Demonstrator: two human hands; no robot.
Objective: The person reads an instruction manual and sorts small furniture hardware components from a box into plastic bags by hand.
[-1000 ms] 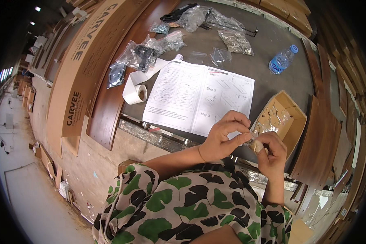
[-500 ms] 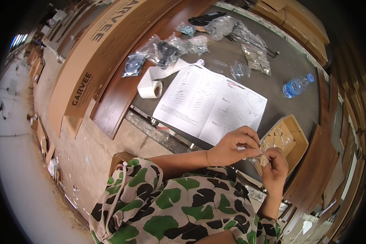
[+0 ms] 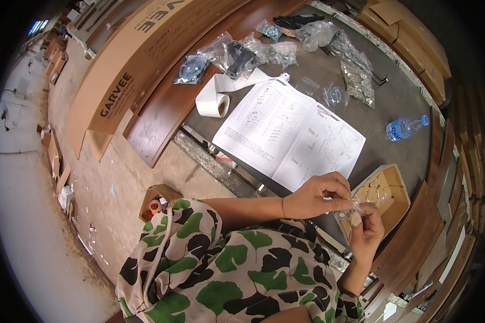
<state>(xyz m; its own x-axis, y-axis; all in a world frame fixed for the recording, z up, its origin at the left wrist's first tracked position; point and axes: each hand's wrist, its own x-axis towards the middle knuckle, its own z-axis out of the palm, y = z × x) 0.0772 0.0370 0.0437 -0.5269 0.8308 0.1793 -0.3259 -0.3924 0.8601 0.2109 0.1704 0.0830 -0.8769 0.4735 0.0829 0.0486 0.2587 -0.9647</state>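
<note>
A small clear plastic bag (image 3: 354,217) with pale bits in it is pinched between my two hands. My left hand (image 3: 319,196) grips its upper edge, thumb and forefinger pressed together. My right hand (image 3: 367,227) has its fingers closed on the other side of the same bag. Just beyond them, an open cardboard box (image 3: 400,192) holds small metal and light-coloured parts. An open instruction booklet (image 3: 291,134) with line drawings lies left of the box, beyond my left hand. The bag's exact contents are too small to make out.
A label roll (image 3: 213,105) lies left of the booklet. Several bags of hardware (image 3: 357,83) are spread over the far table. A water bottle (image 3: 407,128) lies at the right. A long carton (image 3: 118,81) and brown boards (image 3: 164,126) run along the left.
The view has shifted a little, so the table things appear further right. Both hands stay together at the bag, my fingers still pinching it near the box.
</note>
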